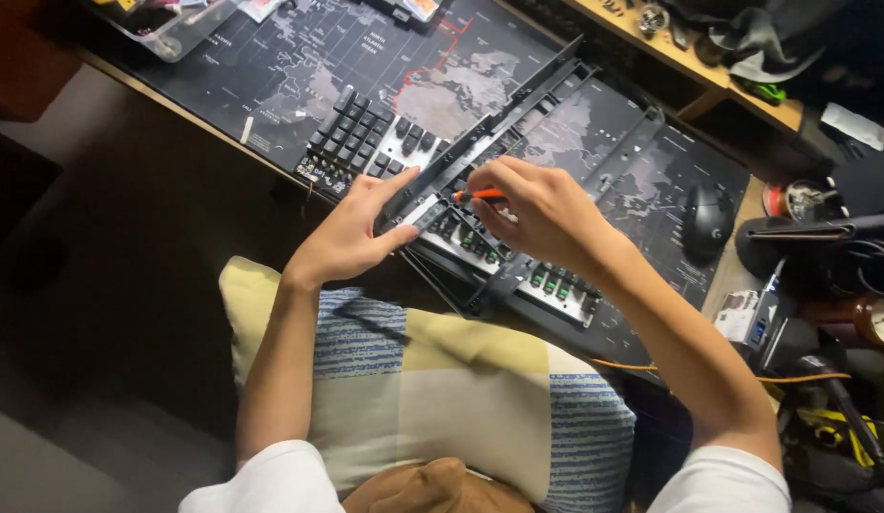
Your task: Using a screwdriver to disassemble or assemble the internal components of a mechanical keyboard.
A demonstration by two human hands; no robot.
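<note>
A partly taken-apart black keyboard (366, 142) lies across a dark desk mat printed with a world map (299, 57). Its black plastic frame (528, 95) is lifted away at an angle. My left hand (356, 228) rests on the keyboard's front edge and holds it down, thumb against a bare plate with switches. My right hand (547, 214) grips a small screwdriver with an orange handle (480, 196), its tip pointing left into the keyboard. Some keycaps remain at the left end; green-stemmed switches (556, 283) show at the right.
A black mouse (708, 220) sits on the mat at right. Cables, a small clock (879, 323) and clutter crowd the right edge. A clear plastic tray (171, 28) stands at top left. A striped yellow, blue and white cushion (442, 380) lies on my lap.
</note>
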